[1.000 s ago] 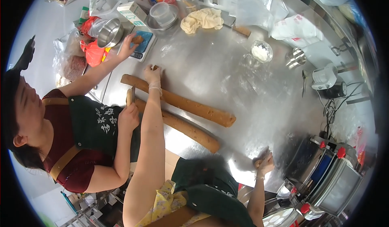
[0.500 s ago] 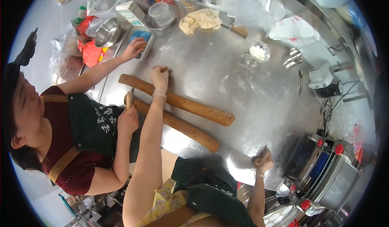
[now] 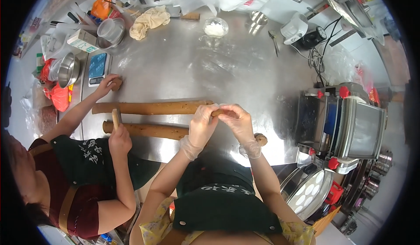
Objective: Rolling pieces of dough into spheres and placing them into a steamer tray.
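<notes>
My left hand and my right hand, both in clear plastic gloves, meet in front of my apron. Their fingers pinch a small piece of brown dough between them. Two long brown dough logs lie side by side: the far log ends behind my left hand, and the near log reaches close to my left wrist. Another dough lump rests on the steel table beside my right wrist.
At left, a co-worker's hand grips a wooden-handled blade; the other hand holds a dough piece beside a scale. A bowl of white powder and a cloth stand far back. A metal machine occupies the right.
My left hand has come rightward from the logs, and my right hand inward from the right. They now share a dough piece. The co-worker's far hand has left the scale; the view has shifted.
</notes>
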Motion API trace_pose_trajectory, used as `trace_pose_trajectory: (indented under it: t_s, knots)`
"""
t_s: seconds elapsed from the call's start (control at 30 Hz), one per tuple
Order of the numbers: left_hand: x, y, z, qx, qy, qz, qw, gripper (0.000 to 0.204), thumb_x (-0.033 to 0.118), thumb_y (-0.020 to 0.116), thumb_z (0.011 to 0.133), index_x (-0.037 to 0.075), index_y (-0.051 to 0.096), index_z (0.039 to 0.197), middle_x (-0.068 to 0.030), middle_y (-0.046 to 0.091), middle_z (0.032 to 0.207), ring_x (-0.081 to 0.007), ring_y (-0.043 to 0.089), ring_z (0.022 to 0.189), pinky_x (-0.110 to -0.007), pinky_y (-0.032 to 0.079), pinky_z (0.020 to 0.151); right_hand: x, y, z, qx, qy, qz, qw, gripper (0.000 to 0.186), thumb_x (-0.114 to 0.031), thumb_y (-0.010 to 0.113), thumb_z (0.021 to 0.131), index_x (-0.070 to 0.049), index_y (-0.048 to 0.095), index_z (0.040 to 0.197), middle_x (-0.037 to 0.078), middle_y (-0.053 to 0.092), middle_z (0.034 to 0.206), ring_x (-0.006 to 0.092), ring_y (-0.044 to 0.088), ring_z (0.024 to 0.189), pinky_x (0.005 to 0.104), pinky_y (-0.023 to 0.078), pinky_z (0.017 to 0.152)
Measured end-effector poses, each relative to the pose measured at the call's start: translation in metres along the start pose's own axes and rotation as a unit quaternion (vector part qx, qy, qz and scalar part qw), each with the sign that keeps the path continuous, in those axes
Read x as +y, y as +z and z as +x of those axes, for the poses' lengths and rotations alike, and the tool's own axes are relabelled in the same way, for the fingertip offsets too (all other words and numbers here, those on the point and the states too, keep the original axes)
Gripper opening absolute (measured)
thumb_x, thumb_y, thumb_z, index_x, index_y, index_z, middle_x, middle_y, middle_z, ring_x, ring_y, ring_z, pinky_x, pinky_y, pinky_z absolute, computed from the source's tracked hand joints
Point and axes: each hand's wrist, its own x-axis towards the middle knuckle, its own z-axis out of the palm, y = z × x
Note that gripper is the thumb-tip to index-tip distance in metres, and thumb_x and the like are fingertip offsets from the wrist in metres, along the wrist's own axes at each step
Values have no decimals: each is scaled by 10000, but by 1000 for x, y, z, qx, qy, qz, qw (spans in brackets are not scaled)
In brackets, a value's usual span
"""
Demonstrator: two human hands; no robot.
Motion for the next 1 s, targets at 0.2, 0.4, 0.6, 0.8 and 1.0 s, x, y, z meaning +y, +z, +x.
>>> trace_pose_trajectory:
  t_s: [0.2, 0.4, 0.6, 0.8, 1.0]
  knots:
    - [11, -5, -3, -25, 22, 1, 999, 381, -128, 718, 714, 49, 629, 1039, -101, 688, 992, -251, 691, 871, -317, 575, 772, -2, -7, -7, -3, 92, 95, 991, 221, 6, 728, 866, 18, 674, 1079, 69, 695, 909, 109, 643, 792, 247, 541, 722]
    - [12, -10, -8, -74, -55, -102, 991, 360, -79, 744, 739, 63, 646, 1056, -94, 698, 1006, -225, 697, 894, -303, 570, 764, 9, -9, -7, -26, 84, 91, 992, 140, 45, 665, 853, 27, 649, 991, 51, 667, 857, 104, 612, 712, 241, 511, 636]
    - [-3, -6, -30, -89, -218, -221, 946, 259, -90, 721, 801, 41, 653, 1013, -54, 702, 986, -138, 663, 865, -273, 549, 784, 22, -6, -12, -33, 42, -14, 998, 99, 38, 642, 836, -12, 667, 917, 8, 655, 773, 90, 595, 683, 234, 499, 624]
    - [-49, -70, 22, 70, -295, -255, 918, 50, 15, 644, 924, 33, 690, 921, -42, 686, 920, -129, 626, 842, -259, 513, 807, 83, -89, -26, 74, 160, -128, 976, 138, -12, 657, 845, 17, 705, 970, 73, 710, 852, 109, 646, 751, 237, 510, 636]
    - [-223, -158, 55, 41, -154, 290, 944, 305, 8, 668, 835, 27, 673, 1139, -182, 654, 1176, -293, 651, 1006, -391, 519, 891, 80, -154, -54, 178, 196, 101, 959, 233, 40, 644, 885, 93, 667, 1111, 173, 711, 1037, 204, 705, 884, 271, 567, 802]
